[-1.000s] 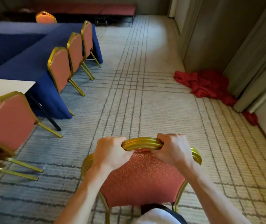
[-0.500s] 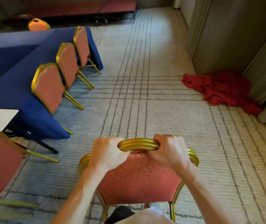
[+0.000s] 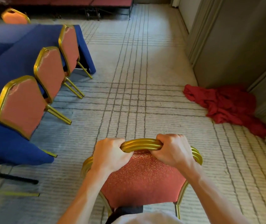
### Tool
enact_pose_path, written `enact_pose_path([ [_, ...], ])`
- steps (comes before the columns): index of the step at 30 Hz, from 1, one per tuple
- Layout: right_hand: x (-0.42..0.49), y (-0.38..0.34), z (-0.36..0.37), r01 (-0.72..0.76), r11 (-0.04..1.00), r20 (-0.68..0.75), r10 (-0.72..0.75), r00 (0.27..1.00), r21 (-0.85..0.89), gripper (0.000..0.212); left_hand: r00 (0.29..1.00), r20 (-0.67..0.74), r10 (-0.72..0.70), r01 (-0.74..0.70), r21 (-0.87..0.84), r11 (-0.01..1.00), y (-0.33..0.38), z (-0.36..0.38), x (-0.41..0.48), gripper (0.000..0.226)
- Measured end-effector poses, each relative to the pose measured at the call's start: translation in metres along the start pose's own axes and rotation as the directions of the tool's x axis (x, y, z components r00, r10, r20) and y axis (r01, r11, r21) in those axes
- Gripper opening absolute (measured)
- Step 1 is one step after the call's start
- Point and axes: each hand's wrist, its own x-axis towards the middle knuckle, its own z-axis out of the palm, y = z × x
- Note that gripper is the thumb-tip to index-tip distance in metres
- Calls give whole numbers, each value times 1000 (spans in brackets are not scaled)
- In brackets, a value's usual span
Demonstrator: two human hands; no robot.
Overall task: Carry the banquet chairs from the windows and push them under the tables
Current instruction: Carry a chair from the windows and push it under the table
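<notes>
A banquet chair (image 3: pixel 142 178) with a gold frame and a red patterned back is held in front of me over the carpet. My left hand (image 3: pixel 108 153) grips the left part of its top rail and my right hand (image 3: pixel 172 150) grips the right part, fingers curled over the gold rim. Three matching chairs (image 3: pixel 22 105) stand pushed in along the blue-clothed table (image 3: pixel 9 70) at the left. Another chair (image 3: pixel 14 16) shows behind that table at the far left.
A heap of red cloth (image 3: pixel 224 105) lies on the carpet at the right, against a grey wall and door frames (image 3: pixel 235 39). A low red stage (image 3: pixel 74 0) closes the far end. Black and gold legs (image 3: pixel 12 186) reach in at the lower left.
I have walked forward along the aisle with the chair in both hands. The blue table's chairs and the red cloth are nearer, and the chair at the white table has slid out at the left.
</notes>
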Motion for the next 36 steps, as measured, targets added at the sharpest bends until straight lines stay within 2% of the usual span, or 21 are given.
enact_pose_path([
  [10,196,18,17,-118,993,-14,118,993,19,31,990,26,138,-136,-63,989,-60,16,212,45],
  [13,256,33,29,-100,994,-60,103,993,48,30,984,12,176,-175,-49,983,-78,27,277,45],
  [19,399,83,82,-113,991,-42,117,992,73,37,988,32,153,-152,-16,988,-120,77,417,51],
  [21,447,99,94,-118,990,18,117,993,78,39,987,49,155,-156,0,988,-129,88,463,55],
  [25,545,127,107,-61,995,36,58,998,74,46,991,49,122,-124,33,992,-149,104,549,53],
  [27,587,134,110,-53,996,43,50,998,73,48,992,0,123,-122,44,992,-158,110,585,54],
  [33,725,155,132,-6,1000,84,4,996,24,50,998,-1,61,-61,15,998,-200,132,708,51],
  [36,797,166,158,7,1000,85,-9,996,18,44,998,-26,65,-65,13,998,-233,158,774,48],
])
